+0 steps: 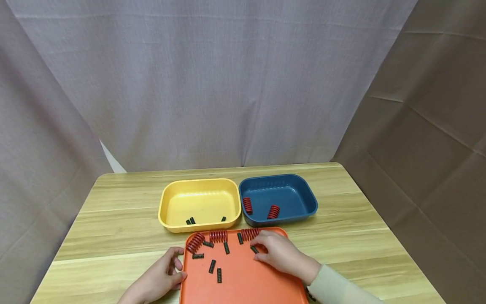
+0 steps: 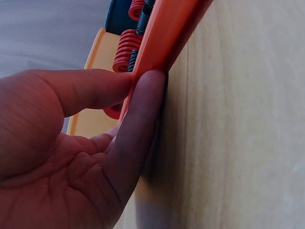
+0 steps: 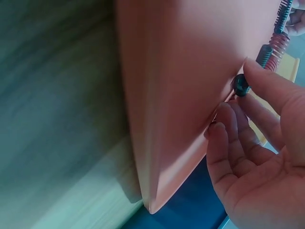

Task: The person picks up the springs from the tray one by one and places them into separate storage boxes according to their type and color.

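Note:
An orange tray [image 1: 243, 291] holds several small dark springs [image 1: 219, 275] and thicker red springs [image 1: 218, 236] along its far edge. At the tray's left edge, my left hand [image 1: 163, 272] grips the rim; in the left wrist view the thumb [image 2: 95, 88] lies on the rim and a finger is under it. Over the tray's far right part, my right hand [image 1: 282, 255] pinches a small dark spring [image 1: 254, 249] between thumb and index finger. The right wrist view shows the end of this dark spring [image 3: 241, 85] between the fingertips. A red spring [image 1: 248, 234] lies just beyond, partly hidden by the hand.
Behind the tray stands a yellow bin [image 1: 201, 198] with a few dark springs by its near wall. Beside it on the right, a blue bin [image 1: 290, 198] contains two red springs [image 1: 273, 212]. Everything stands on a wooden table [image 1: 364, 245], with grey curtains [image 1: 212, 84] behind.

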Demonstrator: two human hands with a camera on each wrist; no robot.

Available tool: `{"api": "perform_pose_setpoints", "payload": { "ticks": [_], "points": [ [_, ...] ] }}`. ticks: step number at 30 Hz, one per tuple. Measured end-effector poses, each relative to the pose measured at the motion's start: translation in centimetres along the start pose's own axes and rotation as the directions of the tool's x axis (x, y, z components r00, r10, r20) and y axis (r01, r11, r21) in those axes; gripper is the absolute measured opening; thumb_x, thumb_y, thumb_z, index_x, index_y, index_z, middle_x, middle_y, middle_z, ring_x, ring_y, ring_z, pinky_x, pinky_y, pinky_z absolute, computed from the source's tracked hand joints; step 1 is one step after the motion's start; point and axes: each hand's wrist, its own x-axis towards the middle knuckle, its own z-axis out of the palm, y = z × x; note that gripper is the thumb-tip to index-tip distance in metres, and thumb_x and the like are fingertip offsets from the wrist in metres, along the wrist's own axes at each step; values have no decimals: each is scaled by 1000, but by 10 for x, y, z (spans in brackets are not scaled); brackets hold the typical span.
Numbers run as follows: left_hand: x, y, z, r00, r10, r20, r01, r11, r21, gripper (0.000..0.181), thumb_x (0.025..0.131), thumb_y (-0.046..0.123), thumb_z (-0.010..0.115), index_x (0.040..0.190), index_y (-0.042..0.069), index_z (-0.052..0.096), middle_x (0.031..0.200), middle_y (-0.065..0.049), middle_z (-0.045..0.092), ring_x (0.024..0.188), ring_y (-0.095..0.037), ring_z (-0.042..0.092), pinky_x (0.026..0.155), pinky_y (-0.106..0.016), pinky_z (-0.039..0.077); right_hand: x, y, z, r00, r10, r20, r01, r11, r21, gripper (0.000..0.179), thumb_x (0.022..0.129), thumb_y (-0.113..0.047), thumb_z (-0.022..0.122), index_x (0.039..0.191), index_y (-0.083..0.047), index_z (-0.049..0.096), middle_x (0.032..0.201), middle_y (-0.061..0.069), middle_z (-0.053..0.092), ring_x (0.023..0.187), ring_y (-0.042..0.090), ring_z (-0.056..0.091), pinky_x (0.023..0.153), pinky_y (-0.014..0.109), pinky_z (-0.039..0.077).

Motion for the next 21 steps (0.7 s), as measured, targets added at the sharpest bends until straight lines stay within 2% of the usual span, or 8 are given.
{"api": "perform_pose_setpoints", "payload": {
  "ticks": [6, 13, 21],
  "points": [
    [0, 0, 0, 1000, -3, 4, 3, 1000, -9, 55, 89, 9, 69, 132, -4, 36, 96, -12, 45, 77, -21, 49, 58, -33, 54, 1, 1, 1, 1000, -9, -14, 9, 1000, -4, 24, 85, -29, 76, 106, -19, 70, 94, -13, 56, 83, 6, 50, 76, 30, 48],
    [-2, 0, 0, 1000, 7, 4, -7, 1000, -11, 55, 89, 8, 68, 132, -4, 36, 95, -12, 45, 76, -21, 49, 58, -33, 54, 0, 1, 3, 999, -35, -29, 34, 999, -35, 26, 81, -40, 77, 98, -22, 68, 87, -14, 53, 78, 5, 48, 72, 28, 47],
    [0, -1, 0, 1000, 14, 3, -14, 1000, -13, 54, 89, 8, 68, 132, -4, 36, 96, -12, 45, 76, -20, 50, 58, -34, 54, 1, -1, 0, 999, -19, -28, 19, 1000, -20, 30, 81, -50, 74, 93, -25, 64, 84, -14, 54, 75, 6, 48, 70, 27, 45]
  ]
}}
